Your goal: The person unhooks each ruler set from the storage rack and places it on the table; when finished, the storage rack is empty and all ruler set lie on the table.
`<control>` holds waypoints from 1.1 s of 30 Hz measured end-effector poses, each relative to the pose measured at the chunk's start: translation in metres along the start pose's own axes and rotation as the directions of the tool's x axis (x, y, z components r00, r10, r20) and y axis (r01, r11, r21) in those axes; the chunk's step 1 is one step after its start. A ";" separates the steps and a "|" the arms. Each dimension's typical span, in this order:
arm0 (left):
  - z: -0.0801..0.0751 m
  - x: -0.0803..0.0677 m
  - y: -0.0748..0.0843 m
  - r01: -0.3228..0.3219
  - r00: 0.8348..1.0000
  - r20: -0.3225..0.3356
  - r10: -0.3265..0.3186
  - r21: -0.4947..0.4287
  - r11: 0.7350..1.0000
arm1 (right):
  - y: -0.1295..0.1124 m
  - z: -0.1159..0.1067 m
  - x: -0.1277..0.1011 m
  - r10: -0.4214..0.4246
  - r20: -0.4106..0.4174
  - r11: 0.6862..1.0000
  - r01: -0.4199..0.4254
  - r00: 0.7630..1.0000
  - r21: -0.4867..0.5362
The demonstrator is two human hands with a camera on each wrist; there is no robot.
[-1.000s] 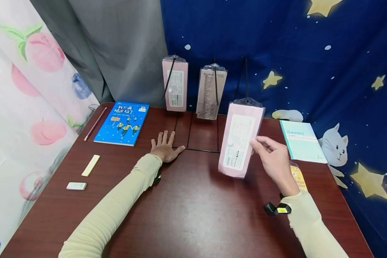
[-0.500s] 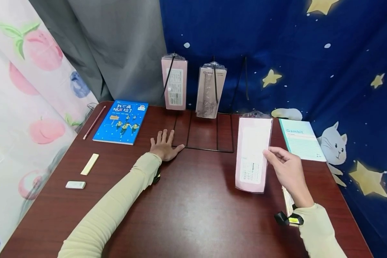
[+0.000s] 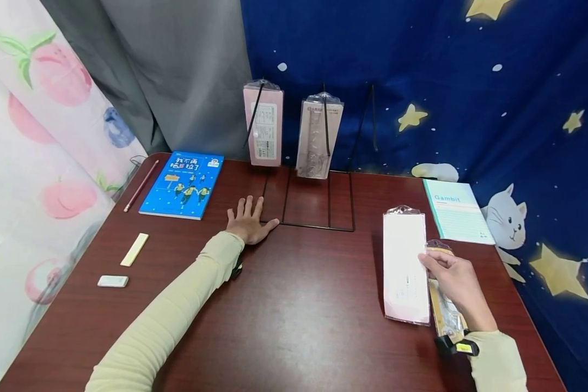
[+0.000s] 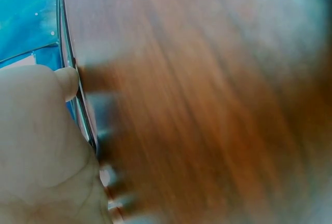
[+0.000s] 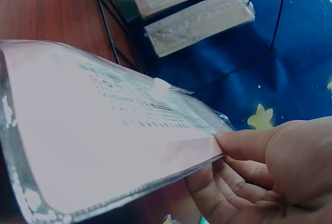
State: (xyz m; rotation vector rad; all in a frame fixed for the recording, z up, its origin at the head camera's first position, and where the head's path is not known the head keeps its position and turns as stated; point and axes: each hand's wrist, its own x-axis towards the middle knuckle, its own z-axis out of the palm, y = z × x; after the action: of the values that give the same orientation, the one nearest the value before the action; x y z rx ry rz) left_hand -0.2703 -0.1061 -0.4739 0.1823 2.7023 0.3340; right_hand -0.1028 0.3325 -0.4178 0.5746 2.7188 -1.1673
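Note:
My right hand pinches the right edge of a pink flat package in clear plastic, thumb on its labelled face; the right wrist view shows the same package close up. Beneath that hand lies a yellowish package, partly covered by the hand. My left hand rests flat with spread fingers on the front left corner of a black wire rack. From the rack's hooks hang a pink package and a beige one. The third hook at the right holds nothing.
A blue book and a pencil lie at the back left. Nearer are a yellow strip and a white eraser-like block. A Gambit notebook lies at the right edge, and curtains stand behind the table.
My right hand has carried the pink package right and toward me, away from the third hook and down near the yellowish package. The left hand stays on the rack.

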 end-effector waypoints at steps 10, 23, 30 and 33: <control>-0.003 -0.004 0.003 0.000 1.000 -0.004 0.000 -0.005 1.000 | 0.022 0.002 -0.004 0.032 0.056 0.999 -0.031 0.998 -0.017; 0.004 0.009 -0.005 0.008 1.000 0.024 -0.008 0.013 1.000 | 0.032 0.016 -0.003 0.019 0.035 0.992 -0.014 0.999 -0.122; 0.004 0.009 -0.005 0.009 1.000 0.029 -0.009 0.001 1.000 | 0.030 0.019 -0.004 0.046 0.018 0.989 -0.043 0.999 -0.139; 0.004 0.009 -0.006 0.011 1.000 0.027 -0.011 0.007 1.000 | 0.027 0.021 -0.006 0.056 0.010 0.986 -0.054 0.998 -0.155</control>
State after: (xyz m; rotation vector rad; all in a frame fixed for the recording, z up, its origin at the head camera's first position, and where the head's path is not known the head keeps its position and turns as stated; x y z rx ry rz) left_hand -0.2775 -0.1090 -0.4830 0.1731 2.6771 0.3167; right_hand -0.0876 0.3331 -0.4492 0.6131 2.7315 -0.9333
